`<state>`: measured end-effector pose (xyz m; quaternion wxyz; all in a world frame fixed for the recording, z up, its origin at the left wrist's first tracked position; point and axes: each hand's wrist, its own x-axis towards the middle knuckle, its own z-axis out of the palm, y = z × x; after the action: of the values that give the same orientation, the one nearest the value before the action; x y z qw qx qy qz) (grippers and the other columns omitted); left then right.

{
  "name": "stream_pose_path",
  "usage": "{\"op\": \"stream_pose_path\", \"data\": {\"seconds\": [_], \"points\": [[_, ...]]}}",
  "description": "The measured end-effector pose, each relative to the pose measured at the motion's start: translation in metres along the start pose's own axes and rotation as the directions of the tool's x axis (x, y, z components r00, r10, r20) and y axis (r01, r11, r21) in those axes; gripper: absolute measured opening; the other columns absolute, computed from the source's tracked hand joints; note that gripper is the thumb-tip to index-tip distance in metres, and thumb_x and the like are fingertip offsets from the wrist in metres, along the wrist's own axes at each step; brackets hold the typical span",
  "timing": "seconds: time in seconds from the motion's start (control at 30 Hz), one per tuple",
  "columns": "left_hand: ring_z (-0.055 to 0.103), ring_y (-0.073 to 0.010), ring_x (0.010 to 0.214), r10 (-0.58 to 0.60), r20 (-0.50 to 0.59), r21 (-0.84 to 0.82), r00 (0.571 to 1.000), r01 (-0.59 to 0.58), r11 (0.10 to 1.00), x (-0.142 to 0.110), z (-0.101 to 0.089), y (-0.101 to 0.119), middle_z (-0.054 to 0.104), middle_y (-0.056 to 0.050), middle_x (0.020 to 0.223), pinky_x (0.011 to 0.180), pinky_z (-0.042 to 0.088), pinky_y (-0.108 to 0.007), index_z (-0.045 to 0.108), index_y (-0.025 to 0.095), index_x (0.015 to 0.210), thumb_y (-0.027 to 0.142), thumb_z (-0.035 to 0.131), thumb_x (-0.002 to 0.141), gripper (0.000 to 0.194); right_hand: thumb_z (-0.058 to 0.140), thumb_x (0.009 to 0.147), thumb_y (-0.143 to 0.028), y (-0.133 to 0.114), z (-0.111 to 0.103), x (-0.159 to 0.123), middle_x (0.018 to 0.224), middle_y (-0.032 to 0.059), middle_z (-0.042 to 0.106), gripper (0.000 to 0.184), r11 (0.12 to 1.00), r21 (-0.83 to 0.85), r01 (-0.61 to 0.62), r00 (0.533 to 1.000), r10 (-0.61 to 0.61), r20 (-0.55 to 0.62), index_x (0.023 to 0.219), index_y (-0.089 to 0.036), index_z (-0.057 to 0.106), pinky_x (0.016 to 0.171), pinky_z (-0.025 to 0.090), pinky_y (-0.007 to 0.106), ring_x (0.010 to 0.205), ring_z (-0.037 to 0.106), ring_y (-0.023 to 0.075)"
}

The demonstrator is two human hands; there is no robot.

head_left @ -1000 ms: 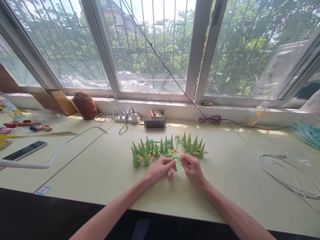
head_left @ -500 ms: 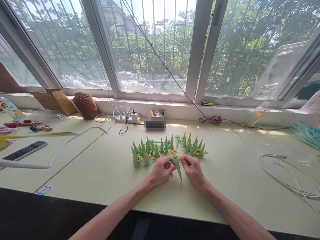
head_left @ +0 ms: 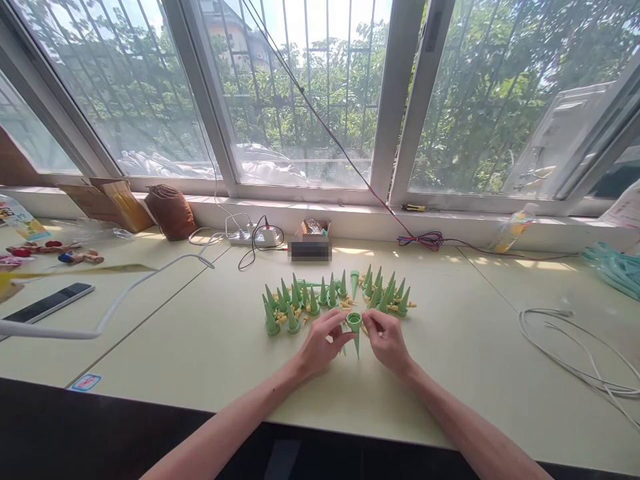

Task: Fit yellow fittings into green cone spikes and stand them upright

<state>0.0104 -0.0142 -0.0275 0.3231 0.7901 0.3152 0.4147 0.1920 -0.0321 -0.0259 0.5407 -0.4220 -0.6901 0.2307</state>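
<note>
Both of my hands meet on one green cone (head_left: 355, 329), held tip down with its open mouth facing up. My left hand (head_left: 323, 345) pinches it from the left, fingers curled. From the right, my right hand (head_left: 387, 341) grips it with closed fingers. Just beyond them, a cluster of several green cones (head_left: 320, 298) stands upright on the pale green table (head_left: 210, 333), with small yellow pieces (head_left: 345, 304) scattered among them.
A power strip with cables (head_left: 253, 235) and a small cardboard box (head_left: 313, 228) lie near the window sill. A white cable (head_left: 570, 347) coils at the right, a phone (head_left: 50, 301) and a white tube (head_left: 125, 293) at the left, a brown pouch (head_left: 171, 211) behind.
The cone between my hands has turned from slanting sideways to nearly vertical, with its mouth now facing up. Both hands stayed in place, fingers shifting slightly.
</note>
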Motion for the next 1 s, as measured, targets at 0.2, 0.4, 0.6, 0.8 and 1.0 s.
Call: {"op": "stream_pose_path", "data": {"seconds": [0.2,0.4,0.6,0.8,1.0], "points": [[0.052,-0.0072,0.058,0.117,0.012,0.089,0.993,-0.117,0.989,-0.001,-0.002,-0.003,0.060,-0.008,0.099,0.055,0.051,-0.020,0.063,0.021,0.126,0.029,0.057,0.095,0.032,0.045,0.099,-0.031,0.000,0.000,0.000,0.058,-0.0034,0.039,0.034,1.000,0.001,0.013,1.000,-0.013,0.000,0.068,-0.018,0.050,0.049,0.026,0.025,0.052,0.032,0.0110],[0.057,-0.0099,0.067,0.330,-0.009,0.174,0.944,-0.323,0.930,-0.001,-0.003,-0.011,0.061,-0.009,0.103,0.057,0.051,-0.020,0.056,0.025,0.135,0.017,0.051,0.097,0.039,0.045,0.099,-0.029,0.004,0.001,-0.002,0.057,-0.0043,0.037,0.034,0.999,-0.016,0.029,1.000,-0.029,0.012,0.066,-0.019,0.045,0.049,0.025,0.025,0.051,0.030,0.0106],[0.053,-0.0055,0.057,0.326,-0.024,0.229,0.945,-0.313,0.922,0.000,-0.004,-0.011,0.060,-0.008,0.107,0.059,0.053,-0.022,0.061,0.026,0.129,0.018,0.048,0.098,0.034,0.046,0.098,-0.028,0.006,0.003,-0.001,0.056,-0.0044,0.037,0.035,0.998,-0.050,0.026,1.000,-0.026,0.010,0.064,-0.019,0.042,0.049,0.025,0.025,0.051,0.031,0.0105],[0.053,-0.0040,0.050,0.006,-0.103,-0.006,0.995,-0.007,1.000,0.004,0.004,-0.002,0.060,-0.005,0.101,0.046,0.048,-0.018,0.059,0.020,0.117,0.028,0.055,0.094,0.025,0.046,0.099,-0.030,0.001,0.001,0.000,0.057,-0.0038,0.039,0.033,0.997,-0.082,0.004,0.995,-0.012,-0.098,0.069,-0.018,0.051,0.050,0.028,0.025,0.051,0.033,0.0109],[0.044,-0.0052,0.030,-0.292,0.085,-0.359,0.953,0.303,0.883,0.010,0.002,0.006,0.053,0.004,0.050,0.032,0.027,-0.015,0.055,0.014,0.075,0.050,0.045,0.098,0.044,0.046,0.099,-0.028,0.001,-0.003,0.000,0.059,-0.0031,0.043,0.031,0.994,-0.100,0.043,0.989,-0.056,-0.133,0.071,-0.018,0.052,0.051,0.031,0.024,0.053,0.036,0.0112]]}}
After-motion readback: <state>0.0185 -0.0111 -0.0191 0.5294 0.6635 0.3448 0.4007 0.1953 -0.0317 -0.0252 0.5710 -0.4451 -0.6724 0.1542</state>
